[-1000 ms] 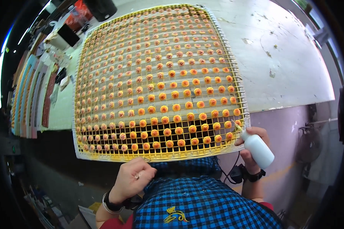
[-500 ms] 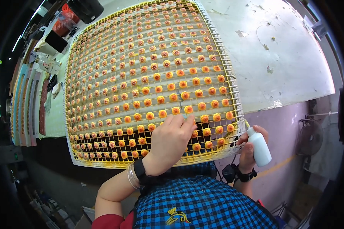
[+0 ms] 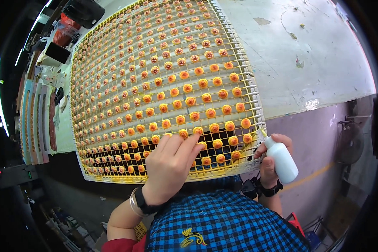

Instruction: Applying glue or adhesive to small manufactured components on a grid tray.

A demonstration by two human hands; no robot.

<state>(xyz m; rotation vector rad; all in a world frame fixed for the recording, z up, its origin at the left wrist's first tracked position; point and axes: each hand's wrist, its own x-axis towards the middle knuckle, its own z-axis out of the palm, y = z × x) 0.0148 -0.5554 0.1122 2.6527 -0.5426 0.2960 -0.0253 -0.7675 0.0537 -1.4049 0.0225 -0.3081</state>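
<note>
Head view, lowest in the frame: a blue-and-black checked shirt (image 3: 222,227) fills the bottom centre. Just above it, the left hand (image 3: 170,166) lies flat on the near edge of a yellow wire grid (image 3: 252,90), its grip slack, fingers (image 3: 193,140) stretched up and right onto the small orange pieces (image 3: 189,101), holding nothing that I can see; a dark band sits at its wrist. Lower right, the right hand (image 3: 269,161) has its grip wrapped closed round a small white squeeze bottle (image 3: 282,161). That bottle's long axis runs diagonally, base toward the lower right, its thin nozzle pointing up and left to the grid's near right corner, just beside the outermost orange pieces. Farther up, the grid covers most of a pale bench (image 3: 306,63) whose top is scuffed and stained at upper right. Orange pieces sit in rows across the grid. Along the left edge stand upright flat panels (image 3: 35,117); dark objects lie at upper left. Right of the bench, purple floor shows.
</note>
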